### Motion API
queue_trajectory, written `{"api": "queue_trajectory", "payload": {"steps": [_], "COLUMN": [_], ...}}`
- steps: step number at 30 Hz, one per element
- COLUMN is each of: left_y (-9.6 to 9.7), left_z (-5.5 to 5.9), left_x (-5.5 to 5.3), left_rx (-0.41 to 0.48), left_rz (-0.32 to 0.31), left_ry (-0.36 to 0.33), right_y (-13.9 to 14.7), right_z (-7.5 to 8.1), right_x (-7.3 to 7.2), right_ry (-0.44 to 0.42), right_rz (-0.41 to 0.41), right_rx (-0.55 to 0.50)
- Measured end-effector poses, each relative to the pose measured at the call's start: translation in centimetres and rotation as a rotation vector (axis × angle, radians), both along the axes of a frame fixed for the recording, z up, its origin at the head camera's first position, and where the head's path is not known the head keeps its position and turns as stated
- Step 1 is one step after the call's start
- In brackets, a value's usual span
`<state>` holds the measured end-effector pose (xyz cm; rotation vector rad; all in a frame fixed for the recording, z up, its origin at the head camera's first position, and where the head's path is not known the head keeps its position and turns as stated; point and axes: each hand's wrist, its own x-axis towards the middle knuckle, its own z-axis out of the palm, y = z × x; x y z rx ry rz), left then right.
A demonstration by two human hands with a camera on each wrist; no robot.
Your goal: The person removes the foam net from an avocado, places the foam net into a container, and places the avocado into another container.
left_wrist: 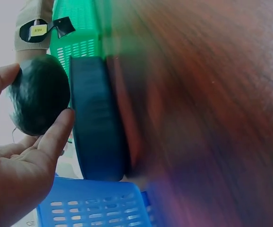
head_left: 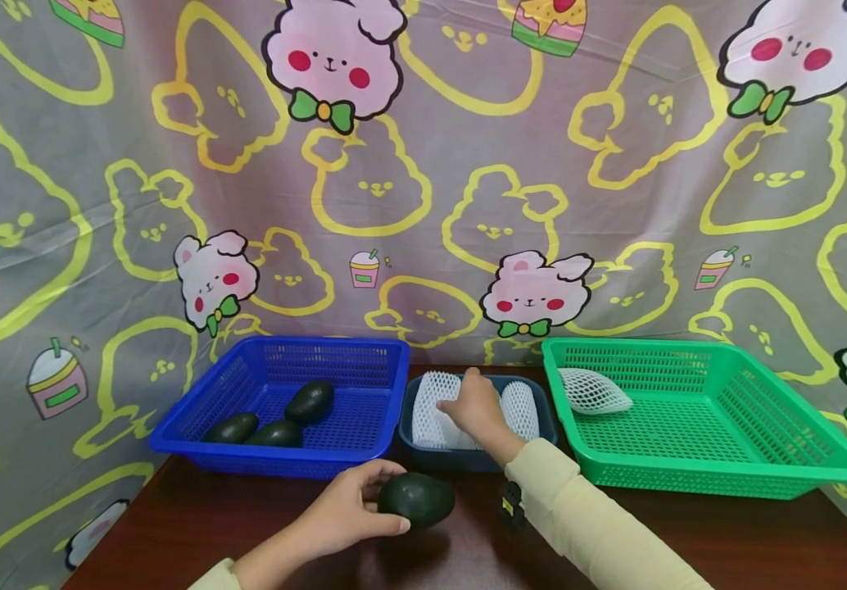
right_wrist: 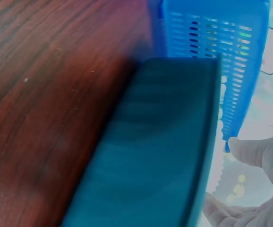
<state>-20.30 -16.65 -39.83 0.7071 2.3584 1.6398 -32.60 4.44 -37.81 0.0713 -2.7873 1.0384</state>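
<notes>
My left hand [head_left: 350, 506] grips a dark green avocado [head_left: 419, 500] above the table, thumb on one side and fingers on the other. The same avocado [left_wrist: 39, 94] fills the grasp in the left wrist view. Over a dark blue tub [head_left: 453, 461] is my right hand [head_left: 478, 406], near white foam net sleeves [head_left: 434, 410]. In the right wrist view its thumb [right_wrist: 250, 150] stands apart from the fingers, and the tub wall hides part of the sleeves. Another foam net sleeve [head_left: 519, 410] lies at the tub's right side.
A blue basket [head_left: 283, 465] on the left holds several avocados, one of them [head_left: 310, 401] toward the back. On the right, a green basket [head_left: 696, 477] contains a netted item [head_left: 593, 392]. A patterned curtain [head_left: 423, 164] hangs behind the brown table [head_left: 246, 520].
</notes>
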Motion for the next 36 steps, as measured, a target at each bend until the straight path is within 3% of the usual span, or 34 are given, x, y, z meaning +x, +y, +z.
{"api": "queue_trajectory", "payload": {"steps": [9, 17, 24, 28, 32, 36], "left_y": [-0.4, -1.9, -3.6, -4.4, -5.0, -5.5], "left_z": [1.4, 3.4, 5.3, 6.0, 6.2, 5.8], "left_x": [0.3, 0.1, -0.7, -1.5, -2.5, -3.7], "left_rx": [0.015, -0.016, -0.02, -0.026, -0.048, -0.089], "left_rz": [0.011, 0.076, 0.152, 0.224, 0.32, 0.379], "left_ry": [0.042, 0.109, 0.144, 0.166, 0.178, 0.218], "right_y": [0.4, 0.2, -0.8, -1.7, -2.9, -4.1], "right_z": [1.8, 2.6, 1.4, 0.6, 0.0, -0.4], "right_x": [1.0, 2.4, 3.3, 4.0, 4.7, 5.2], "right_ry": [0.076, 0.097, 0.041, 0.001, -0.077, -0.149], "right_rz": [0.081, 0.172, 0.284, 0.348, 0.385, 0.387], "right_rx": [-0.078, -0.157, -0.189, -0.269, -0.38, -0.49]}}
